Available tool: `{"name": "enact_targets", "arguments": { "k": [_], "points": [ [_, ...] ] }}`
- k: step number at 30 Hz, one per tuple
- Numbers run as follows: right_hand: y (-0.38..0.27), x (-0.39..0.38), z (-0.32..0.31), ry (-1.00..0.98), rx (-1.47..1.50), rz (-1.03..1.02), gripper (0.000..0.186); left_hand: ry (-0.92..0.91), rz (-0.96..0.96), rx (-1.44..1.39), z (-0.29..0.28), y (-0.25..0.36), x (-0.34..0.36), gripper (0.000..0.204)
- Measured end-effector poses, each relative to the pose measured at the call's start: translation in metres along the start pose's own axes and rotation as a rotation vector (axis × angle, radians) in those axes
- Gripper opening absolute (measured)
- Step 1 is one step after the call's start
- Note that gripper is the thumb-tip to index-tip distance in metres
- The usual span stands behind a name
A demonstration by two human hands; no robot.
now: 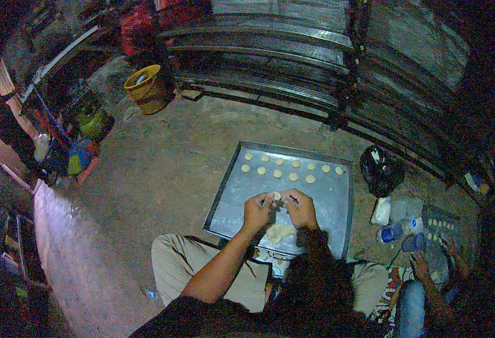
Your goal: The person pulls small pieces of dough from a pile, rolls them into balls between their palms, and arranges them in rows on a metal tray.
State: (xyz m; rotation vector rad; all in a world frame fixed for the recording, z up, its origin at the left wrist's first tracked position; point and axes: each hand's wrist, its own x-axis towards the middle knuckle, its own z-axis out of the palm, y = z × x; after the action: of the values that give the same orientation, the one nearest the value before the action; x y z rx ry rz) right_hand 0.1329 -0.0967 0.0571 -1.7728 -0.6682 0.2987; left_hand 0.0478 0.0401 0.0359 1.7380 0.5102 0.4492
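Over a large metal baking tray [225, 201], my two hands are close together. My left hand [256, 213] is closed, with a small pale piece of dough [276, 196] at its fingertips. My right hand [301, 210] is curled just beside it, its fingers bent in toward the same piece. A bigger lump of dough [280, 232] lies on the tray below my hands, near its front edge. Two rows of small flat dough rounds [278, 174] sit along the tray's far side. The undersides of my fingers are hidden.
At right, a black plastic bag [380, 172], a white packet [381, 211] and a blue container [390, 232] stand beside the tray. Another person's hand [420, 263] is near a second tray [434, 213] with dough rounds. A yellow bucket [148, 90] stands at the back left.
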Motion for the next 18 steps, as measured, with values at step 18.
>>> {"name": "enact_targets", "arguments": {
  "k": [18],
  "points": [
    [-0.024,-0.005,-0.008,-0.111,-0.065,-0.132,0.030,-0.110,-0.069,-0.311,-0.003,-0.011,0.001,0.034]
  ]
}}
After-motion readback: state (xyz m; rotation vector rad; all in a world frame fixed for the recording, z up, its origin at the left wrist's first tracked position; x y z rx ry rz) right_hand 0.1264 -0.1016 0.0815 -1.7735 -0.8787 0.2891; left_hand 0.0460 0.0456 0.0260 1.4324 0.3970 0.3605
